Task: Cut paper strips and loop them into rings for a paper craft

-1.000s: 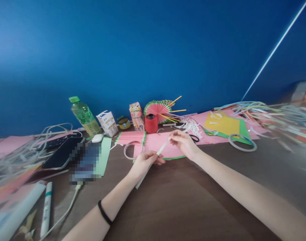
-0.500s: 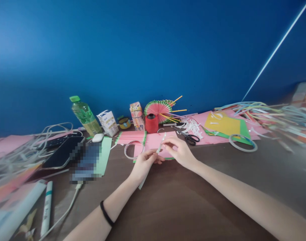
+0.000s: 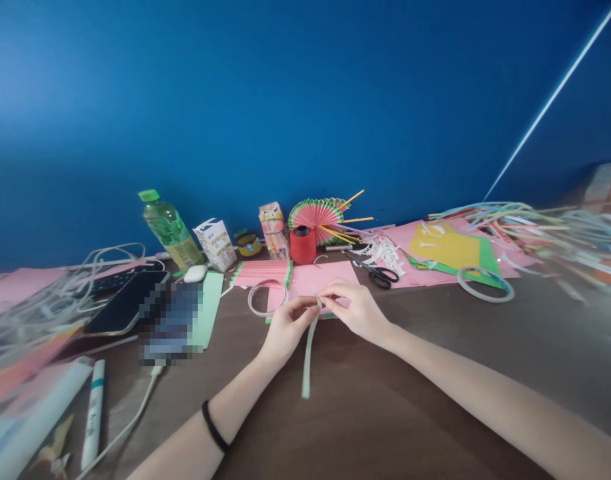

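A narrow, pale strip of tape or paper (image 3: 308, 363) hangs from between the fingertips of both hands, its free end pointing toward me. My left hand (image 3: 288, 327) pinches it near the top. My right hand (image 3: 355, 310) pinches the same upper end, fingertips touching those of the left. Behind the hands lies a pink sheet (image 3: 330, 272) with a green edge. A tape roll (image 3: 254, 309) lies just left of that sheet, and pleated pink paper (image 3: 260, 271) sits behind the roll. Whether the strip's top is folded is hidden by the fingers.
Along the wall stand a green bottle (image 3: 168, 230), a small carton (image 3: 215, 244), a red thread spool (image 3: 302, 248) and a pleated fan (image 3: 315, 217). Black scissors (image 3: 382, 276) and another tape roll (image 3: 485, 293) lie to the right. Phones, cables and a marker (image 3: 93, 420) are left.
My right hand has moved left and slightly down to meet the left fingertips. The strip's upper end no longer sticks up, and its lower end has swung right.
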Demonstrator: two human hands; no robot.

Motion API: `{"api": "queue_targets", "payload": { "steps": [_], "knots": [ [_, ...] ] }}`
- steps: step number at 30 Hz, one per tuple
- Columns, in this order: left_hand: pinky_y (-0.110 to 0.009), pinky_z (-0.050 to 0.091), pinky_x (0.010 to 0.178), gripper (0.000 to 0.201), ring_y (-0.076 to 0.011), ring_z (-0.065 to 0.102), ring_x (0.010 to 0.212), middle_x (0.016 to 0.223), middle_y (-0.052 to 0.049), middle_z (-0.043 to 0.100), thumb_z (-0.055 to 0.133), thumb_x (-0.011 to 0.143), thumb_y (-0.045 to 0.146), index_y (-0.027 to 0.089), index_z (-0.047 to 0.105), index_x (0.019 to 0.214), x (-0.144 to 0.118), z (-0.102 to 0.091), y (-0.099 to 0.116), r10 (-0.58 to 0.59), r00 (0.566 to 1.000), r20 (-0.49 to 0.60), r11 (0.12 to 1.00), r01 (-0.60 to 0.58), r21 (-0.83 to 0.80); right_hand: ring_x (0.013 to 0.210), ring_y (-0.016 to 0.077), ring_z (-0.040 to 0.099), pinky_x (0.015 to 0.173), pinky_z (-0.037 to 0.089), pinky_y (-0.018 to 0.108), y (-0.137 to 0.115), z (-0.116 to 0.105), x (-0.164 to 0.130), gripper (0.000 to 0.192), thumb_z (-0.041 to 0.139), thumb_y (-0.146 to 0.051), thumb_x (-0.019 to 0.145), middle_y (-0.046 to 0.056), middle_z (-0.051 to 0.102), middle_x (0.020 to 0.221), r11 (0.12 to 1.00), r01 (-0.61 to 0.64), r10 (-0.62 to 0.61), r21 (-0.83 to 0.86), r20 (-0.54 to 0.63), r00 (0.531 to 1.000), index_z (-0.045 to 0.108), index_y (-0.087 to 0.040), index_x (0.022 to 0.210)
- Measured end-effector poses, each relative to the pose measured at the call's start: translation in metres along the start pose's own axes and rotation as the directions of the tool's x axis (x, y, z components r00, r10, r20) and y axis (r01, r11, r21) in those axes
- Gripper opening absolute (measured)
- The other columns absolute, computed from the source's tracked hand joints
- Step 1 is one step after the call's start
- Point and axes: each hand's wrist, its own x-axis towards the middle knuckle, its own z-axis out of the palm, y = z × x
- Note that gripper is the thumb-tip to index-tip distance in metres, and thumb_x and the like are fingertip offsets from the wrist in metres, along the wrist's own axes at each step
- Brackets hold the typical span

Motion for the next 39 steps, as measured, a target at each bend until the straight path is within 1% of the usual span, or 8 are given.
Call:
{"api": "queue_targets", "payload": {
  "steps": [3, 6, 11, 16, 23, 29, 39],
  "knots": [
    [-0.027, 0.049, 0.068, 0.020, -0.0159, 0.062, 0.069, 0.077, -0.004, 0.067, 0.054, 0.073, 0.030, 0.014, 0.063, 0.083, -0.0005, 0.0012, -0.0039, 0.020, 0.998, -0.053, 0.998, -0.018, 0.052, 0.073, 0.0148, 0.059, 0.069, 0.046, 0.028, 0.0004, 0.0000, -0.0004, 0.012, 0.050, -0.018, 0.079, 0.003, 0.064, 0.077, 1.000, 0.004, -0.004, 0.013, 0.030, 1.000, 0.061, -0.018, 0.075],
    [-0.028, 0.048, 0.071, 0.019, -0.0163, 0.062, 0.072, 0.079, -0.004, 0.067, 0.051, 0.076, 0.028, 0.016, 0.063, 0.084, -0.0026, 0.0022, -0.0070, 0.092, 0.992, -0.091, 0.985, -0.077, 0.154, 0.073, 0.0154, 0.059, 0.069, 0.047, 0.029, 0.0009, -0.0002, 0.0000, 0.012, 0.050, -0.018, 0.079, 0.004, 0.065, 0.077, 1.000, 0.005, -0.006, 0.026, 0.065, 0.998, 0.062, -0.019, 0.076],
    [-0.027, 0.047, 0.072, 0.019, -0.0166, 0.062, 0.075, 0.080, -0.002, 0.068, 0.048, 0.078, 0.025, 0.019, 0.064, 0.085, -0.0065, 0.0030, -0.0051, 0.199, 0.975, -0.103, 0.924, -0.152, 0.351, 0.073, 0.0162, 0.059, 0.068, 0.047, 0.030, 0.0017, -0.0009, 0.0004, 0.013, 0.050, -0.021, 0.080, 0.004, 0.065, 0.078, 0.999, 0.004, -0.008, 0.040, 0.103, 0.995, 0.063, -0.020, 0.077],
    [-0.025, 0.045, 0.070, 0.020, -0.0157, 0.062, 0.073, 0.081, -0.002, 0.068, 0.047, 0.077, 0.022, 0.019, 0.065, 0.085, -0.0077, 0.0035, -0.0038, 0.223, 0.969, -0.108, 0.888, -0.156, 0.433, 0.071, 0.0157, 0.059, 0.068, 0.047, 0.029, 0.0022, -0.0013, 0.0007, 0.014, 0.050, -0.021, 0.081, 0.004, 0.063, 0.076, 0.998, 0.052, -0.054, 0.019, 0.127, 0.990, 0.063, -0.020, 0.076],
    [-0.025, 0.045, 0.069, 0.021, -0.0158, 0.061, 0.071, 0.081, -0.003, 0.068, 0.047, 0.077, 0.022, 0.018, 0.066, 0.087, -0.0081, 0.0036, -0.0045, 0.215, 0.972, -0.094, 0.872, -0.147, 0.467, 0.072, 0.0159, 0.059, 0.069, 0.048, 0.029, 0.0022, -0.0015, 0.0009, 0.012, 0.049, -0.018, 0.080, 0.006, 0.063, 0.078, 0.996, 0.081, -0.076, -0.029, 0.148, 0.986, 0.061, -0.018, 0.077],
    [-0.025, 0.045, 0.069, 0.021, -0.0153, 0.060, 0.071, 0.079, -0.002, 0.067, 0.046, 0.078, 0.021, 0.018, 0.064, 0.087, -0.0080, 0.0042, -0.0038, 0.219, 0.973, -0.072, 0.887, -0.168, 0.430, 0.074, 0.0158, 0.059, 0.069, 0.048, 0.029, 0.0009, -0.0009, 0.0005, 0.011, 0.049, -0.016, 0.079, 0.005, 0.063, 0.079, 0.994, 0.098, -0.092, -0.046, 0.134, 0.987, 0.059, -0.019, 0.080],
    [-0.026, 0.045, 0.069, 0.021, -0.0162, 0.060, 0.071, 0.078, -0.003, 0.067, 0.045, 0.078, 0.023, 0.019, 0.063, 0.087, -0.0063, 0.0034, -0.0068, 0.209, 0.975, -0.079, 0.905, -0.162, 0.392, 0.070, 0.0151, 0.059, 0.068, 0.048, 0.029, 0.0018, -0.0006, 0.0012, 0.013, 0.048, -0.017, 0.078, 0.003, 0.064, 0.077, 0.999, -0.001, -0.004, 0.039, 0.129, 0.992, 0.060, -0.019, 0.079]
  ]
}}
